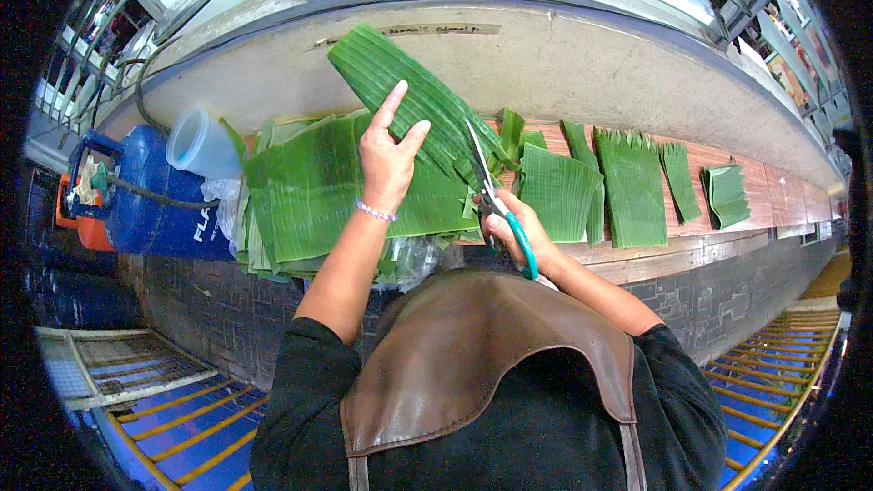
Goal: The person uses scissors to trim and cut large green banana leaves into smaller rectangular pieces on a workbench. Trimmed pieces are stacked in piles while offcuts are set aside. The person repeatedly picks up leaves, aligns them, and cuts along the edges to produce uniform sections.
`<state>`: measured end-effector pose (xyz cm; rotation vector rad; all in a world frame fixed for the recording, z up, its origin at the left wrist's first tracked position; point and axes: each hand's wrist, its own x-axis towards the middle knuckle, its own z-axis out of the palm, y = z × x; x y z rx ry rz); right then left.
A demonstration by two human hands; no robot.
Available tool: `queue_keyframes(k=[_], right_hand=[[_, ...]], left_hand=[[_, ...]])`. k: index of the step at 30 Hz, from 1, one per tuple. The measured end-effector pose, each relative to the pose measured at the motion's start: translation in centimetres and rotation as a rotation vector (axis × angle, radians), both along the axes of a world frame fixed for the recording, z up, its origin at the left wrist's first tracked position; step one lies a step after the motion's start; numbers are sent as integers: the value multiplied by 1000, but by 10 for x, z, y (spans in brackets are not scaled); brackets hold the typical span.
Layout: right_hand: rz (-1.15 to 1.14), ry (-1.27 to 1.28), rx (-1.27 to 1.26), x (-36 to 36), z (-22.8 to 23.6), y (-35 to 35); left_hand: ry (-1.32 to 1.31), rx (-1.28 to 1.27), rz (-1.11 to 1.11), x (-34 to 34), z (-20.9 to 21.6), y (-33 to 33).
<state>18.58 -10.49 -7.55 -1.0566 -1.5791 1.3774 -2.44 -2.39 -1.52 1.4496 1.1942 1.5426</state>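
Observation:
Raised over the work surface is a long strip of banana leaf (397, 84), tilted from upper left to lower right. My left hand (389, 156) holds it, with thumb and index finger showing on its upper face and the other fingers hidden. In my right hand (527, 229) is a pair of scissors (518, 245) with teal handles. The blades point up and away from me, at the strip's lower right end. Beneath my left hand lies a stack of large banana leaf pieces (305, 184). A trimmed leaf piece (556, 195) rests just right of the scissors.
Several cut leaf pieces (629, 189) lie in a row to the right on the wooden surface (777, 195). A blue water jug (145, 186) and a translucent plastic tub (202, 144) stand at the left. A low wall (564, 59) runs behind; yellow railings (773, 382) flank me.

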Motion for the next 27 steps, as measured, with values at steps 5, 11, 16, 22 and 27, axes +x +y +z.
queue_keyframes(k=[5, 11, 16, 22, 27], right_hand=[[-38, 80, -75, -4, 2, -4], [-64, 40, -100, 0, -2, -3], [74, -40, -97, 20, -13, -5], [263, -147, 0, 50, -10, -14], [311, -77, 6, 55, 4, -5]], left_hand=[[-34, 43, -2, 2, -5, 2], [-13, 81, 24, 2, -14, 6], [-268, -9, -65, -5, -17, 8], [-509, -144, -189, -22, -12, 11], [-496, -234, -275, -18, -12, 10]])
